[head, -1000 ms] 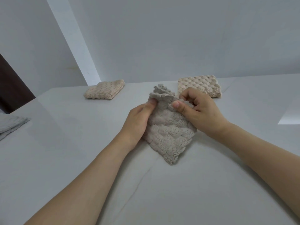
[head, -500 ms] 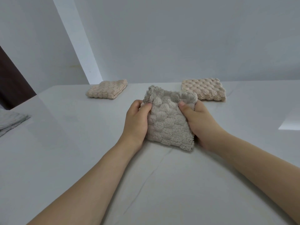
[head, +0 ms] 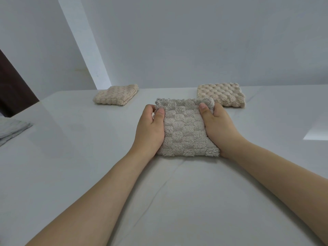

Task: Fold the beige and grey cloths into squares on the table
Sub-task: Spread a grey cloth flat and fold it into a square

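Since half a second ago, both hands have squared up the fluffy grey bubble-textured cloth, which now lies flat as a folded square on the white table in the middle of the scene. The left hand grips its left edge, thumb on top and fingers curled at the far left corner. The right hand holds the right edge the same way, thumb pressed near the far right corner. One folded beige textured cloth lies far left; another beige folded cloth lies far right, just beyond the right hand. A pale grey fabric rests at the left edge.
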`<state>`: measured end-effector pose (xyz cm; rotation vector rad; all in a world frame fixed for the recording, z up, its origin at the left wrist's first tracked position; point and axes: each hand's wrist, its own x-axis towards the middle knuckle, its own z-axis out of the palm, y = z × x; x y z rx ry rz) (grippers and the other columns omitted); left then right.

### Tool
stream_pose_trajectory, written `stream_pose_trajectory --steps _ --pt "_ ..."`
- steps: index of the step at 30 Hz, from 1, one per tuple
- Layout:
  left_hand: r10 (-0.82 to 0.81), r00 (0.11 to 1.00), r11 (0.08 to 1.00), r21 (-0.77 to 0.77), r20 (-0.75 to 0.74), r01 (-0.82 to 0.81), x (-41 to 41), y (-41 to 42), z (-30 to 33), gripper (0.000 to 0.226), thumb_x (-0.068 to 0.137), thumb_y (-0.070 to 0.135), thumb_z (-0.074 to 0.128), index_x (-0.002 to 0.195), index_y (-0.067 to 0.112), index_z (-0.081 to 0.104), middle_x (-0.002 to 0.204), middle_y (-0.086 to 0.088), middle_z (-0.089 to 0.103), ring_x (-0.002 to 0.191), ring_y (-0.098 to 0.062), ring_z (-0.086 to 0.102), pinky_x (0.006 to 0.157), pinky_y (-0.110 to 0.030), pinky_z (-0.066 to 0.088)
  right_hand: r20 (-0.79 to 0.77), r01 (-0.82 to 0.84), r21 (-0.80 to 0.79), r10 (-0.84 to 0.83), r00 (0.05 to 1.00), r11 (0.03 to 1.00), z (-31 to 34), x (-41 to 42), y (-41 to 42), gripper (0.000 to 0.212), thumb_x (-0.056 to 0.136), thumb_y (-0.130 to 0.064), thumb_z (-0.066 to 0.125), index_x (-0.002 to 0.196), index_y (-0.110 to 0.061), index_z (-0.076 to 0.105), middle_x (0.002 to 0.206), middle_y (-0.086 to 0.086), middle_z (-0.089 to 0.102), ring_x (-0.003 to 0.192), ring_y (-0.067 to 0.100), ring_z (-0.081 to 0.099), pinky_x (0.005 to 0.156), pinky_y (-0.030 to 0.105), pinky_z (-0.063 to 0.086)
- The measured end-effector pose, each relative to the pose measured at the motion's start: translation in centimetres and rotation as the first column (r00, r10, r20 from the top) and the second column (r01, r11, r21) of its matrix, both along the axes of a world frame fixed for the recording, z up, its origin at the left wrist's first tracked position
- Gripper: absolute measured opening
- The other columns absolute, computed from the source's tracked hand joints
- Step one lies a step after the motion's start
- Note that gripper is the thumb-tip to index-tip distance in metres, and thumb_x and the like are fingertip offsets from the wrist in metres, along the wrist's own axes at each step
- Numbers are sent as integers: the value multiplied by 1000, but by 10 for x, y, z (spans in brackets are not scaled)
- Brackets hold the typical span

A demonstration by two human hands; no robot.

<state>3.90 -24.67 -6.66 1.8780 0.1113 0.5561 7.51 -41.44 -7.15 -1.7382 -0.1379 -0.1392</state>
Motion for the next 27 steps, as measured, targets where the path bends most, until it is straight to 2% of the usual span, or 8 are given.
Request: stream_pose_trajectory --steps 4,10,17,27 --pt "16 1000 999 30 3 -17 1 -1 -1 22 102 34 46 93 14 49 81 -7 58 71 -15 52 73 -41 47 22 18 16 -18 1000 1000 1 -1 1 31 97 -48 47 104 -20 56 99 2 68 96 18 63 91 44 50" --pt "14 1000 999 47 -4 -14 2 -2 -3 20 102 33 46 88 19 48 73 -3 54 65 -14 48 66 -36 42 23 16 15 -16 1000 1000 1 0 1 31 96 -48 48 103 -20 57 99 2 69 95 18 64 90 46 51" --pt "20 1000 999 44 -22 -19 1 -1 -3 21 102 33 46 88 17 48 74 -2 56 67 -15 50 70 -39 45 8 5 41 -5 1000 999 4 -3 0 26 98 -43 49 103 -19 57 97 -2 68 93 13 64 88 40 52" --pt "24 1000 997 75 -18 -22 1 -2 -2 22 102 32 46 88 16 48 76 -3 55 68 -14 49 68 -37 42 24 16 28 -17 1000 999 2 -2 2 26 97 -44 49 104 -20 57 98 -2 68 95 14 63 91 43 51"
